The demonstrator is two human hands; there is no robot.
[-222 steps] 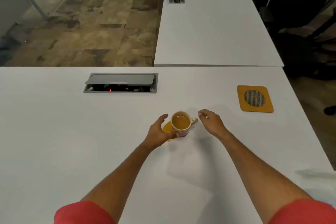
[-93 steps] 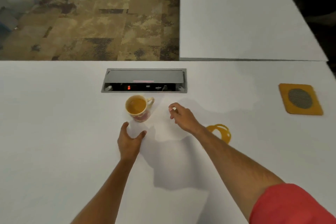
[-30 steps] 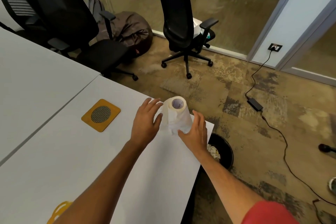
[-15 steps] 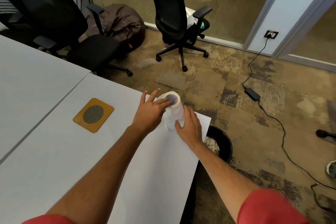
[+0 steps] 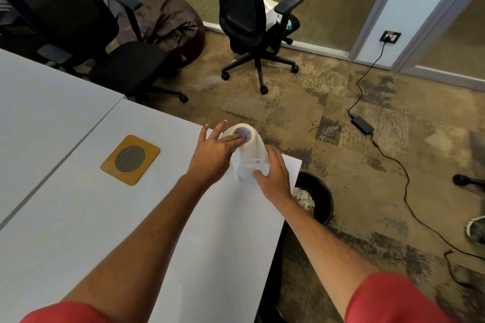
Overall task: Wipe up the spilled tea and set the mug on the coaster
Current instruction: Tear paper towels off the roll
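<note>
A white paper towel roll [image 5: 248, 151] stands upright near the far right corner of the white table [image 5: 78, 217]. My left hand [image 5: 214, 155] rests on top of the roll, a finger pressed on its core, other fingers spread. My right hand [image 5: 273, 176] grips the loose sheet at the roll's lower right side. The square yellow coaster [image 5: 130, 160] with a dark mesh centre lies on the table to the left of the hands. The mug and the tea spill are out of view.
A black waste bin [image 5: 315, 199] with crumpled paper stands on the floor just past the table's right edge. Two black office chairs [image 5: 252, 21] and a dark beanbag [image 5: 168, 21] stand behind. A cable and power brick [image 5: 363, 124] lie on the carpet.
My left hand has slid from the roll's side onto its top. My right hand has closed on the loose sheet at the lower right. The roll stays in place.
</note>
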